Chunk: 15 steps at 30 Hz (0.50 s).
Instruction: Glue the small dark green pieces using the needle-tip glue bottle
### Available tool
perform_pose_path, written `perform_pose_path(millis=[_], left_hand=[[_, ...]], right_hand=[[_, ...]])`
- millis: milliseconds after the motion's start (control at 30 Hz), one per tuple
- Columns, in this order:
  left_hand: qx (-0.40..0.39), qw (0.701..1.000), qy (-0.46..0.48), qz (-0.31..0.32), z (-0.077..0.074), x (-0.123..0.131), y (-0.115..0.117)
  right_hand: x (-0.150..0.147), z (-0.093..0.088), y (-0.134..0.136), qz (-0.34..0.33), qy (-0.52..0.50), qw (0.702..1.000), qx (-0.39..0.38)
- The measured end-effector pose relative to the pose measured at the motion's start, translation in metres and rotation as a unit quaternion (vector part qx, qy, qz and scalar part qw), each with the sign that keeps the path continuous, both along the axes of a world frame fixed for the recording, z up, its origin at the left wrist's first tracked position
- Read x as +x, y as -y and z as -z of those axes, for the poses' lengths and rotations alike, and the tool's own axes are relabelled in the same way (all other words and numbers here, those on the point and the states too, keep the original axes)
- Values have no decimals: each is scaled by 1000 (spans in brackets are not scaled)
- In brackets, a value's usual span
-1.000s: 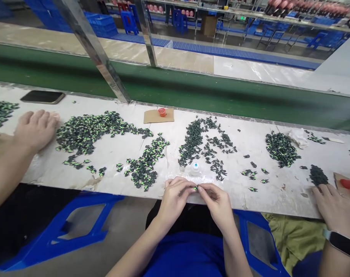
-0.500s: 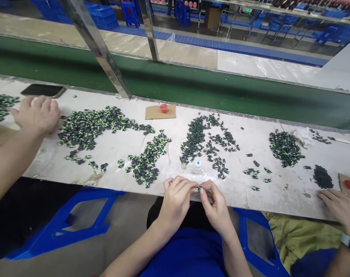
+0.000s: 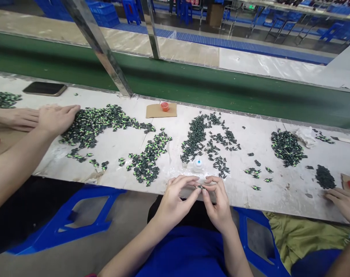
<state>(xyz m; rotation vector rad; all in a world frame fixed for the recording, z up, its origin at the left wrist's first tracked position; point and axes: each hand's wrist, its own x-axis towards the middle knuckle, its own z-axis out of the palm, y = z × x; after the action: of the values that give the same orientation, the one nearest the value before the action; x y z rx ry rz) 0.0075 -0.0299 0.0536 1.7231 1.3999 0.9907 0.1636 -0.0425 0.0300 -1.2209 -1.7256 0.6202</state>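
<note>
A small black-and-green plastic piece (image 3: 200, 187) is pinched between my two hands over the table's near edge. My left hand (image 3: 179, 196) grips its left end with thumb and fingertips. At the other end, the thumb and forefinger of my right hand (image 3: 216, 198) close on it. Just beyond my fingers stands a small white bottle with a blue tip (image 3: 198, 164). A spread of small dark pieces (image 3: 195, 132) lies behind the bottle. To the left is a heap of black-and-green pieces (image 3: 147, 159).
Co-workers' hands (image 3: 55, 117) reach in at the left beside a larger heap (image 3: 96, 123); another person's hand (image 3: 344, 204) rests at the right. A red cup (image 3: 164, 106) sits on cardboard (image 3: 151, 111). A phone (image 3: 44, 89) lies far left. More piles (image 3: 287, 148) lie right.
My left fingers have shifted, lifting and spreading more around the small piece, which now shows more. At the left, the co-worker's hand has moved right to the large heap, and a second hand appears.
</note>
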Motion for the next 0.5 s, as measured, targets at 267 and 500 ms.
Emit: perform_pose_path(millis=[267,500], left_hand=[[-8,997,-61,36,1,-3,0],[8,993,-116,2,1,9,1]], right_hand=[[11,-12,-2,-34,108,993,13],[6,-8,-3,-16,94,995,20]])
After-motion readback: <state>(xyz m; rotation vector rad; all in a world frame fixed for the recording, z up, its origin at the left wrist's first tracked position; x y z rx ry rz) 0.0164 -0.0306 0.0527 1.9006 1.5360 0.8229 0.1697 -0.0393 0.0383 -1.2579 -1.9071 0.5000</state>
